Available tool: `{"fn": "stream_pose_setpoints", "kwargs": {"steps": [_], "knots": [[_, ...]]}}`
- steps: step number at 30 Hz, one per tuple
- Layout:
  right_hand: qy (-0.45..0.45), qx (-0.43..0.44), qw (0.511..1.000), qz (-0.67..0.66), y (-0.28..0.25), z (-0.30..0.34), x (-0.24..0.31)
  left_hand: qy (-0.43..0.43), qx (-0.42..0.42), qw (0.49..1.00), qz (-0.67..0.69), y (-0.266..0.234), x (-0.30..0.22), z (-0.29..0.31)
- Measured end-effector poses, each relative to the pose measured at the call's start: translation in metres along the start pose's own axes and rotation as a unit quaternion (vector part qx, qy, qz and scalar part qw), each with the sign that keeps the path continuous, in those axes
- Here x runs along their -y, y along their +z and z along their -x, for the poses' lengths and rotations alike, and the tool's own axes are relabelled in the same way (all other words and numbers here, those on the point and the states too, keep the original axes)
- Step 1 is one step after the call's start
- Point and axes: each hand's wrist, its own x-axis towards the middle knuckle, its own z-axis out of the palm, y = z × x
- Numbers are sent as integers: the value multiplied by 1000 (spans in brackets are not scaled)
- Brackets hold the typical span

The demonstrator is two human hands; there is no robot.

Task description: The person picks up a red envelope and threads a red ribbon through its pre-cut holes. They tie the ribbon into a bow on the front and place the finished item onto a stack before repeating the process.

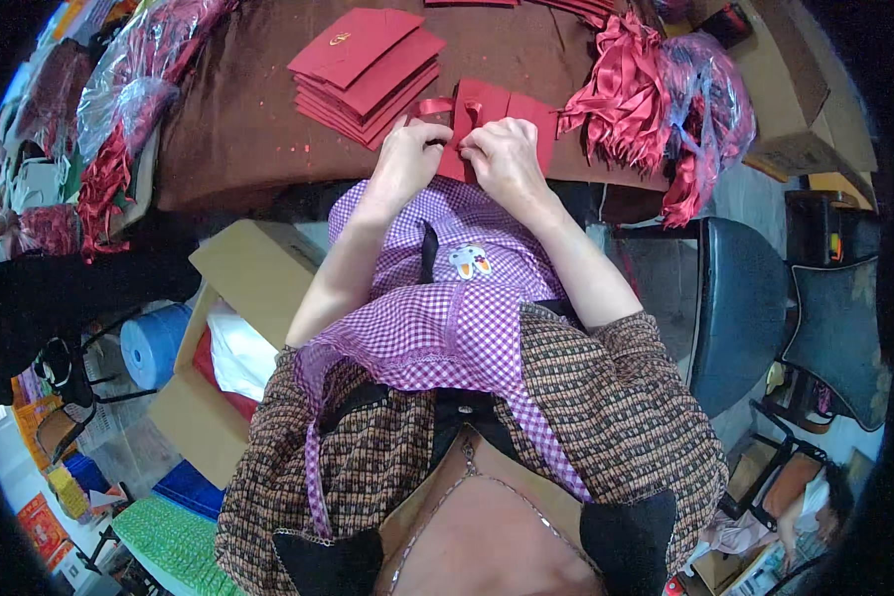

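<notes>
Pinching a red ribbon (435, 105) w/ both hands at the table (238, 119) edge: left hand (407, 151) and right hand (504, 149) sit close together, fingertips closed on the ribbon where it's threaded thru the red card bag (497, 119) lying flat right in front of them. What could go wrong imo: satin looks slippery, so if either pinch loosens the knot/bow prob slackens or the end pulls back out of the hole; tugging too hard could tear the card there. Also the bag hangs near the table edge, a pull toward the lap might drag it off. Counts: 1 bag in hand, 1 stack of flat red bags (368, 70) just beyond on the left (can't count layers exactly, maybe 5-6), 1 loose pile of ribbons (621, 89) to the right, 1 cardboard box (233, 338) on the floor by the left elbow.
</notes>
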Motion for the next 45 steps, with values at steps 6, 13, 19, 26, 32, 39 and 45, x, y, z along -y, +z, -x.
{"fn": "stream_pose_setpoints", "kwargs": {"steps": [6, 13, 19, 26, 32, 39, 45], "knots": [[-17, -49, 998, -31, 2, 3, 4, 44, 20, 999, -23, 0, 4, 0], [-53, -69, 996, 16, 6, 6, 6, 30, 15, 999, 10, 5, 5, 3], [-26, -68, 997, 11, 1, 6, 5, 6, 49, 999, 5, 2, -1, -1], [-6, -91, 995, -37, 8, 8, -1, 82, 47, 994, -54, 1, 11, -1], [23, -87, 993, -73, 4, 9, -3, 64, 81, 994, -31, 3, 7, -5], [-58, 0, 994, -93, -25, -9, 2, 126, 45, 991, -28, 4, 9, 7], [-199, 114, 973, -8, -57, -29, -1, 128, 103, 986, 17, -15, -40, 20]]}}
